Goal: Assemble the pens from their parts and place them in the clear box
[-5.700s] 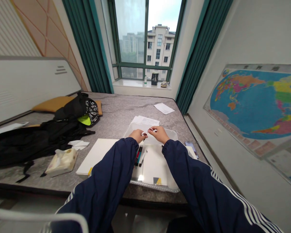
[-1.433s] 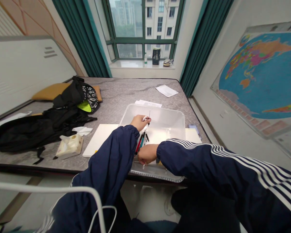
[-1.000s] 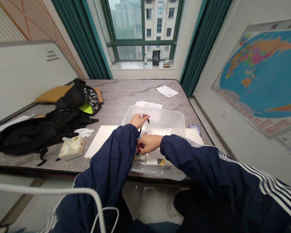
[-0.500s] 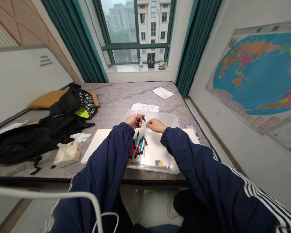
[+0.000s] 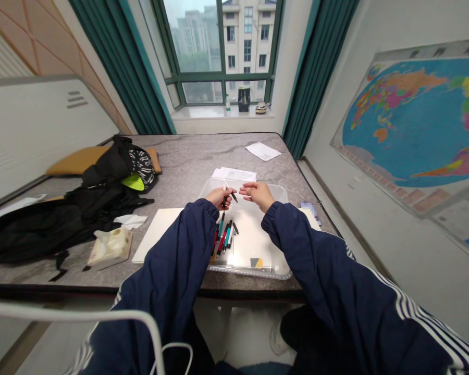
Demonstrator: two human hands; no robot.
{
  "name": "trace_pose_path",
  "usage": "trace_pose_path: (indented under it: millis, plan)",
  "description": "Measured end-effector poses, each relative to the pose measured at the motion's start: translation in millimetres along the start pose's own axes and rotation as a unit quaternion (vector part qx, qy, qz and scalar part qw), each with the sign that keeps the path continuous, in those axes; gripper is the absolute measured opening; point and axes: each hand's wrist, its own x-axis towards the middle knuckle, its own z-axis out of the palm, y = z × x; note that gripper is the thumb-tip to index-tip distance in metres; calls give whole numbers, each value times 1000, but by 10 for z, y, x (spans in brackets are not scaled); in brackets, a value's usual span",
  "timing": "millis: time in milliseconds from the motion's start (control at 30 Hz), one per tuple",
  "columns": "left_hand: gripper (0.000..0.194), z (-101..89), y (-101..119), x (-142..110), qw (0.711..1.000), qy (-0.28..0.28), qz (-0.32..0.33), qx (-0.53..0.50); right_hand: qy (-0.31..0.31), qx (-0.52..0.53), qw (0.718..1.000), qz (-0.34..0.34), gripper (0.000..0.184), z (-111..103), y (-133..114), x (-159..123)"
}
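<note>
My left hand (image 5: 217,198) is closed on a dark pen piece (image 5: 234,197) with a pointed tip, above the far part of a clear plastic bin (image 5: 282,196). A thin white piece and another dark piece also show at its fingers; their exact kind is too small to tell. Just right of it, my right hand (image 5: 261,196) hovers with its fingers apart and nothing visible in them. Below my left hand, several red, teal and white pens (image 5: 225,238) lie together in the bin. A short black piece (image 5: 235,228) lies beside them.
White sheets (image 5: 234,174) lie behind the bin, and another paper (image 5: 263,151) is farther back. Pale boards (image 5: 152,234) stick out at the bin's left. A tissue pack (image 5: 110,247) and black backpack (image 5: 101,219) are at left. A phone-like object (image 5: 311,209) sits at right.
My right hand was down among the pens about a second ago. It has since risen beside my left hand, and its fingers have spread. My left hand keeps hold of the pen piece.
</note>
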Motion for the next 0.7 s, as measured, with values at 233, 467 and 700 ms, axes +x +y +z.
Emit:
trace_pose_path:
  millis: [233, 467, 700]
  plan:
    - [11, -12, -10, 26, 1000, -17, -1, -1, -17, 71, 996, -55, 10, 22, -53, -25]
    - [17, 8, -25, 8, 997, -24, 7, 68, -37, 98, 993, -48, 6, 0, -88, -49]
    - [20, 79, -116, -3, 988, -42, -23, 150, -92, 158, 983, -35, 27, -19, -105, -89]
